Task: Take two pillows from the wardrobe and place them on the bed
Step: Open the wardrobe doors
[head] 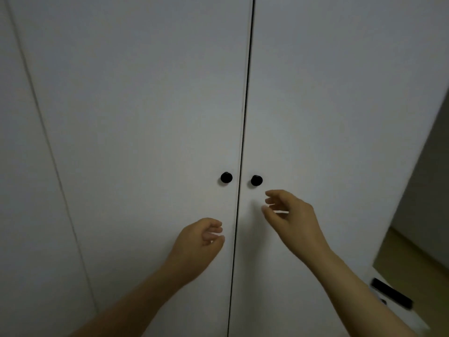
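The white wardrobe (145, 117) fills the view, both doors shut. Two black knobs (226, 177) sit side by side at the middle gap. The left hand (196, 242) and right hand (289, 215) hang just below them, fingers loosely apart, touching nothing. No pillows show.

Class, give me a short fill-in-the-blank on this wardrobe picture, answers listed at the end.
1. Both wardrobe doors are ____.
2. Each door has one round knob coloured ____.
3. The hand nearer its knob is the ____ hand.
4. The left hand holds ____.

Answers: shut; black; right; nothing
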